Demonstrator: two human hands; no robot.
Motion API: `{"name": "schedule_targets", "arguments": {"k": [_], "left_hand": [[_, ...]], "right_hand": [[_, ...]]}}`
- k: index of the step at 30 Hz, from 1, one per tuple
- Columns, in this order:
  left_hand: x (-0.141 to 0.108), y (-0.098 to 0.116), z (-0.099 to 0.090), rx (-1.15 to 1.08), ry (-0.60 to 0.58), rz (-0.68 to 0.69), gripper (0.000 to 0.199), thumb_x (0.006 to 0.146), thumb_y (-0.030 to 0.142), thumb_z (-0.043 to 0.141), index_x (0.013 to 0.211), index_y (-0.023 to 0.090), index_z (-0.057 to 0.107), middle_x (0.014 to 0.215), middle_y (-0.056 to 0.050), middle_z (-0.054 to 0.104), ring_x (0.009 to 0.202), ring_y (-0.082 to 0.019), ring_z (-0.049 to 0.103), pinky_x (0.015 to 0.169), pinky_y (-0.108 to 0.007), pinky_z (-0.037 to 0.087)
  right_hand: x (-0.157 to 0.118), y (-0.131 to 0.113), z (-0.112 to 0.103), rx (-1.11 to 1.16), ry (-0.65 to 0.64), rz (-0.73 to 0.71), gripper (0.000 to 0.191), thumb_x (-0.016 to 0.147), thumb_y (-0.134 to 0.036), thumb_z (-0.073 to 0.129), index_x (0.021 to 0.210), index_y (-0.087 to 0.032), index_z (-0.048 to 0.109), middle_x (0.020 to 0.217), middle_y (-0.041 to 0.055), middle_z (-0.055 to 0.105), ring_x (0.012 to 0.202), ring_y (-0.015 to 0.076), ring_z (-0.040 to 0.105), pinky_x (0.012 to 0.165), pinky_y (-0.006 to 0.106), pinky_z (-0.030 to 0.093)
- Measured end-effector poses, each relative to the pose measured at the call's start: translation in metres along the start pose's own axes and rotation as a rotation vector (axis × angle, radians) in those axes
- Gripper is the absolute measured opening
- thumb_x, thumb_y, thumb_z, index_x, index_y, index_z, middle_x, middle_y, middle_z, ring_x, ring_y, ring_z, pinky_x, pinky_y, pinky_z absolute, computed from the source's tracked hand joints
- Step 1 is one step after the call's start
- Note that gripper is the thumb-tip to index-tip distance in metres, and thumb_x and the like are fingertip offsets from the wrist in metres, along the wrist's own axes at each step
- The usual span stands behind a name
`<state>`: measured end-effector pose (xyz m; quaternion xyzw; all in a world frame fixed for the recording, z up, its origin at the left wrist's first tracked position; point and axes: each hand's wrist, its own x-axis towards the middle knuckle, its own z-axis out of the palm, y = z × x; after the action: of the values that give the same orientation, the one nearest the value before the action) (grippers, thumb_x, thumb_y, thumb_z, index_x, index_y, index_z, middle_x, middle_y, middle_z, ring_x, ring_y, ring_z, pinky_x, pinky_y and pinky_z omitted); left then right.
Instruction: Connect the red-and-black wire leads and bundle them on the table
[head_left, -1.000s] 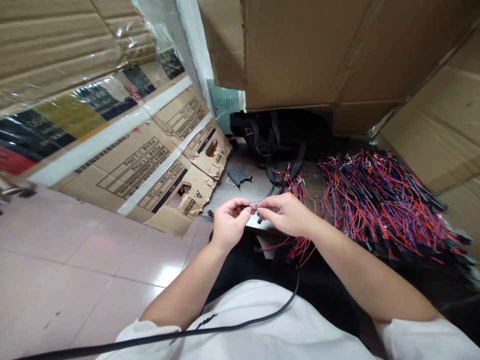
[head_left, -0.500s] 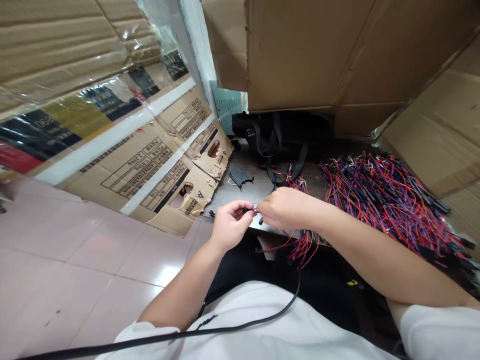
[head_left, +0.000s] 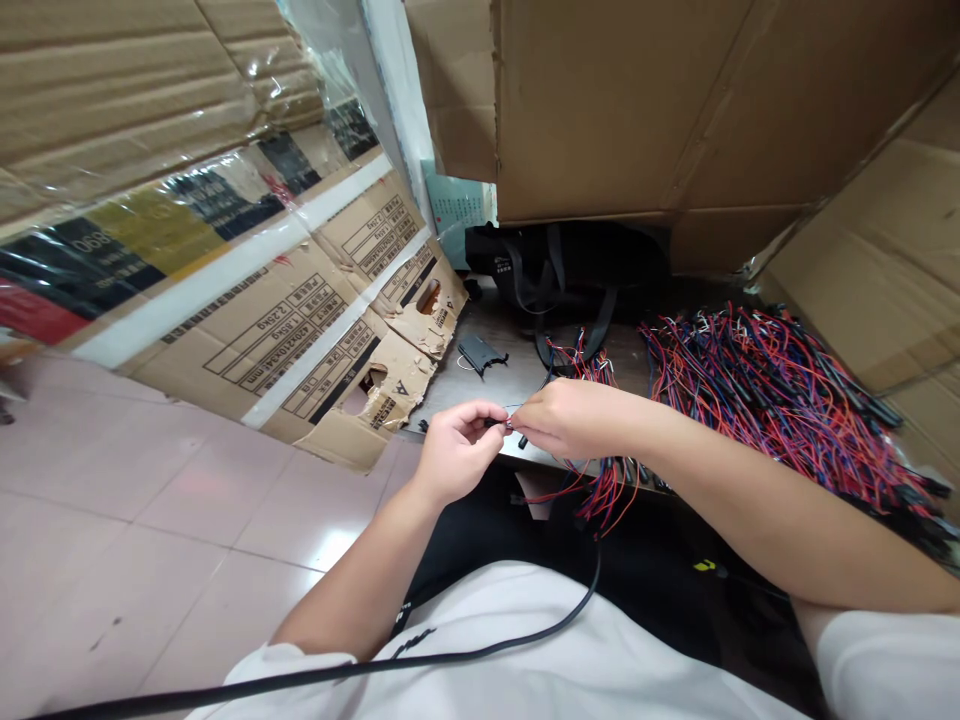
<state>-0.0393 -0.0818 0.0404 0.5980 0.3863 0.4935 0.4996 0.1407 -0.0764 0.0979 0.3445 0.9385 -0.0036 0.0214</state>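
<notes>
Cardboard sheets (head_left: pixel 637 110) stand behind a dark bench (head_left: pixel 480 400) holding a heap of red-and-blue wires (head_left: pixel 772 410). Just off the bench edge, the left hand (head_left: pixel 457 450) pinches a small black connector (head_left: pixel 498 423), and the right hand (head_left: pixel 574 420) pinches at its other end, fingers curled. A wire bunch (head_left: pixel 607 490) dangles below.

1. The room was brightly and evenly lit, and the light seemed to come from overhead, though no lamp was in view.
2. A white patch of glare lay on the pink floor tiles (head_left: pixel 330 552), and smaller glints shone on the plastic wrap (head_left: pixel 259 65).
3. The deepest shadow gathered beneath the cardboard box (head_left: pixel 622 120), around the black bag (head_left: pixel 562 265).
4. Wide-angle distortion stretched and tilted everything near the frame edges, and the wire bundle (head_left: pixel 780 400) grew softer toward the right.
5. The small connector (head_left: pixel 496 423) between the left hand (head_left: pixel 459 452) and right hand (head_left: pixel 577 420) looked slightly soft.
</notes>
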Motion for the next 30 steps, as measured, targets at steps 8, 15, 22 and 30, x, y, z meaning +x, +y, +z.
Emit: {"name": "schedule_targets", "arguments": {"k": [8,15,22,30], "left_hand": [[-0.001,-0.002,0.0,-0.007,-0.028,0.034,0.01,0.065,0.013,0.068,0.075,0.015,0.07,0.075,-0.004,0.071,0.07,-0.016,0.068,0.069,-0.026,0.056],[-0.002,0.0,0.0,0.028,-0.026,0.076,0.011,0.065,0.011,0.065,0.075,0.015,0.069,0.077,-0.004,0.07,0.071,-0.016,0.067,0.069,-0.026,0.055],[-0.004,0.0,0.001,0.047,-0.023,0.056,0.013,0.064,0.01,0.064,0.074,0.015,0.069,0.076,-0.004,0.07,0.071,-0.016,0.067,0.069,-0.025,0.055],[-0.003,0.003,0.002,0.025,0.036,0.004,0.01,0.062,0.012,0.067,0.071,0.015,0.068,0.069,-0.003,0.07,0.065,-0.015,0.066,0.06,-0.024,0.053]], "right_hand": [[-0.001,0.006,0.008,0.064,0.1,-0.044,0.027,0.093,-0.019,0.046,0.077,-0.014,0.067,0.07,0.0079,0.067,0.058,0.014,0.053,0.057,0.027,0.03],[-0.001,0.006,0.012,0.063,0.105,-0.019,0.029,0.096,-0.022,0.042,0.082,-0.014,0.066,0.07,0.0073,0.066,0.059,0.014,0.053,0.057,0.027,0.03],[-0.002,0.003,0.016,-0.142,0.144,-0.064,0.025,0.095,-0.019,0.045,0.079,-0.012,0.063,0.067,0.0075,0.066,0.053,0.0145,0.053,0.053,0.028,0.024],[-0.005,0.005,0.031,-0.22,0.401,-0.072,0.019,0.089,-0.01,0.043,0.077,-0.014,0.057,0.067,0.007,0.059,0.058,0.0163,0.05,0.06,0.03,0.031]]}}
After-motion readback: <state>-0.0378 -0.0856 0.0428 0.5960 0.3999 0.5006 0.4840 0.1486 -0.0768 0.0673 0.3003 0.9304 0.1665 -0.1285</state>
